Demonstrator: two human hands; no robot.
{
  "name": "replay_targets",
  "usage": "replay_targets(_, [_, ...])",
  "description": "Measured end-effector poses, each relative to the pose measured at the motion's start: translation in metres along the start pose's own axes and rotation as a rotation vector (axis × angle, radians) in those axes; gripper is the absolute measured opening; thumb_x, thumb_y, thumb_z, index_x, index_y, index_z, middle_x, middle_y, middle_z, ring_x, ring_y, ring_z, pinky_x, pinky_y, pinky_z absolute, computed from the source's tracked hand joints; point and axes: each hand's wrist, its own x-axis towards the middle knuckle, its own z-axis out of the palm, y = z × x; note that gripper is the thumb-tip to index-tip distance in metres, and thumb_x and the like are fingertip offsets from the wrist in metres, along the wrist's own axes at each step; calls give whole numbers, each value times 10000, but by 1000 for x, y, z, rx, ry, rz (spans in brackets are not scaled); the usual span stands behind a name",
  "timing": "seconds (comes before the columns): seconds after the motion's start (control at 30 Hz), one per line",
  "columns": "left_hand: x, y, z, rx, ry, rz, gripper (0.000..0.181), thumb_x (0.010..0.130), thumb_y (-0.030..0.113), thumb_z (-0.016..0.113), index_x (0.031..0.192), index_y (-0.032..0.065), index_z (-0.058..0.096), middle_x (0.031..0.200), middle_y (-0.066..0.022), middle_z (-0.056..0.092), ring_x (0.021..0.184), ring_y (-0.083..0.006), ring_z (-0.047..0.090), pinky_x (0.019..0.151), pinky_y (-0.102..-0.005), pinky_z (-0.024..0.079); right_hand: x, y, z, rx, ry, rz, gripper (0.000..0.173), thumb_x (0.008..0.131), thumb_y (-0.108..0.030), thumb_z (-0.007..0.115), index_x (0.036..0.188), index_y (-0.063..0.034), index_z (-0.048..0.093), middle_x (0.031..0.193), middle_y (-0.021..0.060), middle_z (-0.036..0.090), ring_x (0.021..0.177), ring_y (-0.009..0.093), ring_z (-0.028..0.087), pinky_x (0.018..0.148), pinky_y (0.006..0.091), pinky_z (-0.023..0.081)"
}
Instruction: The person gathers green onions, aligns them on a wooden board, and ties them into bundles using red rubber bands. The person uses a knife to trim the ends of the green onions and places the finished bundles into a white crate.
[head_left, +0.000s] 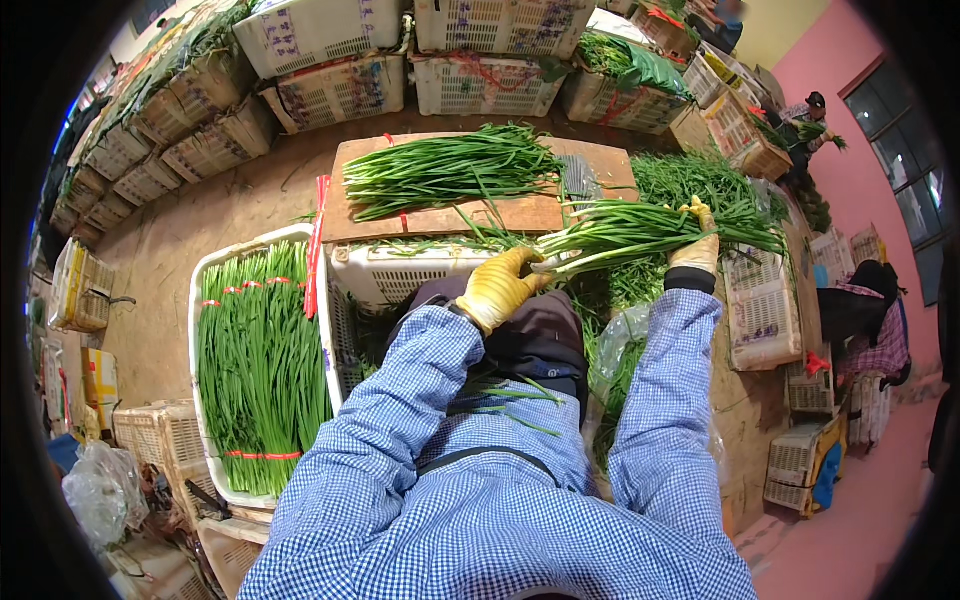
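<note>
My right hand (697, 241), in a yellowed glove, grips a loose bunch of garlic chives (622, 231) around its leafy part. The bunch lies nearly level above my lap, pale stem ends to the left. At those ends is my left hand (501, 286), also gloved, with thumb and fingers curled on the stems. Just beyond, a larger pile of garlic chives (450, 169) rests on a wooden board (442, 223). To my left, a white plastic crate (196, 330) is packed with chives banded in red. Red ties (316, 255) hang over that crate's right rim.
Loose greens (694, 176) are heaped at the right, by clear plastic film (626, 337). Stacked plastic crates (487, 86) line the far side and left. A crate (761, 307) stands right of my arm. Other people (810, 124) are farther right.
</note>
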Motion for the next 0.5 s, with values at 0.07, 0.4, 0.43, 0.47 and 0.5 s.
replay_targets(0.07, [3, -3, 3, 38, 32, 18, 233, 970, 235, 733, 1125, 60, 730, 862, -67, 716, 787, -169, 677, 698, -313, 527, -1, 5, 6, 32, 50, 19, 185, 947, -186, 724, 1080, -58, 734, 936, 92, 687, 815, 273, 666, 899, 572, 624])
replay_targets(0.4, [10, -59, -35, 208, -23, -232, 246, 985, 244, 628, 1063, 30, 720, 919, -179, 750, 895, -376, 716, 837, -463, 552, 34, -8, 4, -10, -2, -73, 200, 951, -158, 731, 1134, -79, 749, 955, 80, 689, 857, 282, 674, 850, 525, 638])
replay_targets(0.43, [10, -53, -39, 542, -89, -156, 264, 982, 213, 650, 1178, 51, 721, 976, -188, 760, 907, -363, 730, 831, -426, 563, 31, -5, 13, -19, -14, -88, 202, 950, -144, 733, 1140, -78, 752, 946, 76, 687, 855, 276, 671, 850, 520, 634])
replay_targets(0.47, [8, -46, -43, 577, -81, -115, 264, 970, 207, 659, 1175, 56, 726, 1000, -207, 754, 989, -391, 710, 894, -431, 548, 30, 0, 23, -33, -11, -100, 204, 944, -129, 742, 1140, -73, 755, 925, 70, 683, 844, 266, 665, 851, 521, 627])
replay_targets(0.5, [5, -36, -47, 613, -74, -72, 264, 958, 201, 667, 1173, 60, 730, 1025, -226, 747, 1072, -419, 691, 956, -437, 534, 28, 4, 32, -44, -8, -114, 207, 937, -115, 752, 1139, -69, 759, 904, 64, 679, 832, 256, 659, 852, 522, 620])
